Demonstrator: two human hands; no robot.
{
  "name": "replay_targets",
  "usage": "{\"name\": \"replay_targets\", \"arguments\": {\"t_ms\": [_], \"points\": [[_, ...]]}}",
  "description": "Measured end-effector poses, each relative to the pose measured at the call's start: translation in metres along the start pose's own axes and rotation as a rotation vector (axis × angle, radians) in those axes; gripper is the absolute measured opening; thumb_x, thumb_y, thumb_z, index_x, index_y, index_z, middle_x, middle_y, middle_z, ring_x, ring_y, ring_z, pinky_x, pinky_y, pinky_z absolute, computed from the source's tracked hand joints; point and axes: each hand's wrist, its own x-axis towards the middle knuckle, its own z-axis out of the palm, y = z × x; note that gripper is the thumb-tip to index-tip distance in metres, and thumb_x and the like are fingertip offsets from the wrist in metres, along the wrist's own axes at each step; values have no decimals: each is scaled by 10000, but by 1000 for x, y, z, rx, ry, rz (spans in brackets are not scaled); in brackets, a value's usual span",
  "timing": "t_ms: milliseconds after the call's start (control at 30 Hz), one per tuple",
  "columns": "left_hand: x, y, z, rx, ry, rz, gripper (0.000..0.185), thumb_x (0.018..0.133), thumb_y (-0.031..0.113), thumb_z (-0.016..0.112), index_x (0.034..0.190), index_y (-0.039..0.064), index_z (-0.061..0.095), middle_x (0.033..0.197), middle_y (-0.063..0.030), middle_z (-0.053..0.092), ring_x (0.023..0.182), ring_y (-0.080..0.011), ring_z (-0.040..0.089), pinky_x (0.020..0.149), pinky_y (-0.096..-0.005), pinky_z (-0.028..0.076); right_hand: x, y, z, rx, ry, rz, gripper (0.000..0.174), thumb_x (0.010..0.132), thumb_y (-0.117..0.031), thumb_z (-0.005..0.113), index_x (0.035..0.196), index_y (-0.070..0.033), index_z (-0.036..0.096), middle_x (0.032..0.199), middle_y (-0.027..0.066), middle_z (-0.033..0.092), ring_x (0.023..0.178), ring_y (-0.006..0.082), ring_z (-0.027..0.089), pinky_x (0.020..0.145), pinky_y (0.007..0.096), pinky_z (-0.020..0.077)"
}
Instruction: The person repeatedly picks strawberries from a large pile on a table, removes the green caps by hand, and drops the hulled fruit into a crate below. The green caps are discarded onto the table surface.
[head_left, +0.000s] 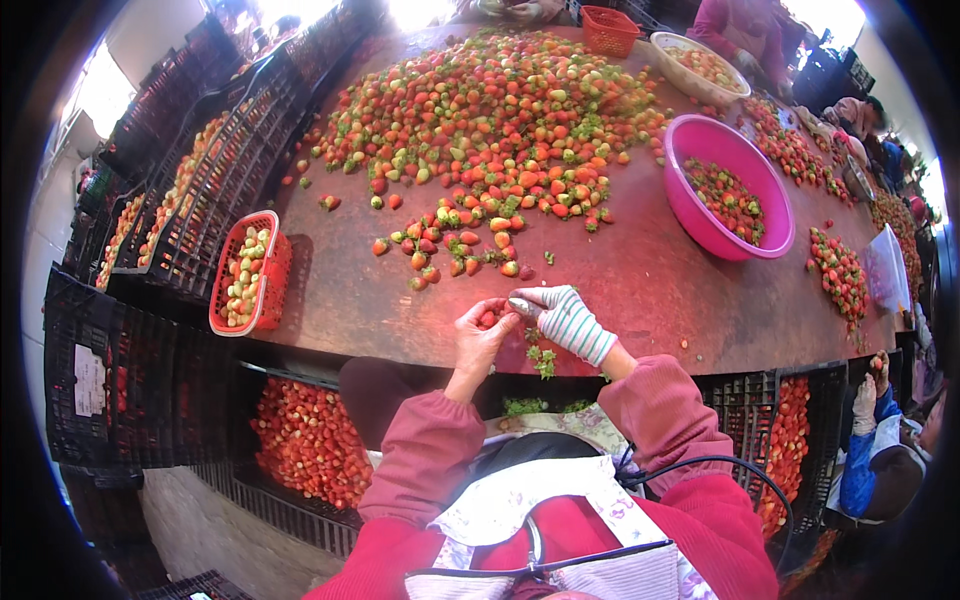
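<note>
My bare left hand (481, 337) pinches a red strawberry (487, 319) just above the table's near edge. Touching it from the right is my right hand (571, 319), in a striped glove with bare fingertips, closed on a small metal blade (523, 306); its exact kind cannot be told. Green strawberry caps (543, 361) lie at the edge below the right hand. Beyond both hands, loose strawberries (469, 238) with their leaves on spread back into a large heap (495, 112) on the reddish table (622, 300).
A red plastic basket (282, 289) of pale strawberries stands left, a pink basin (784, 217) right. Black crates of hulled strawberries (311, 442) sit below the table on both sides. Stacked black crates (247, 142) line the left. A co-worker in blue sleeves (859, 465) sits far right.
</note>
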Motion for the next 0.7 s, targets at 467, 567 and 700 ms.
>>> {"name": "replay_targets", "arguments": {"t_ms": [467, 567, 700], "points": [[-25, 28, -23, -278, -225, -225, 202, 833, 158, 618, 957, 0, 598, 748, -62, 614, 559, -97, 538, 423, -160, 369, -21, -17, 0, 5, -184, -165, 145, 870, -68, 522, 988, 1, 571, 733, 37, 593, 653, 90, 571, 588, 249, 468], [-32, 36, -36, -564, -348, -269, 241, 850, 224, 594, 950, 6, 563, 738, -65, 563, 598, -131, 506, 410, -162, 348, -24, -33, -1, 430, -292, 10, 202, 886, -114, 529, 1036, 11, 582, 813, 23, 629, 677, 62, 580, 634, 212, 483], [-44, 44, -54, -874, -409, -290, 242, 869, 246, 557, 957, 24, 522, 770, -51, 485, 643, -123, 456, 418, -163, 347, -19, -39, 7, 420, -211, 124, 242, 883, -149, 544, 1061, 11, 576, 835, 44, 636, 692, 84, 591, 639, 222, 489]]}}
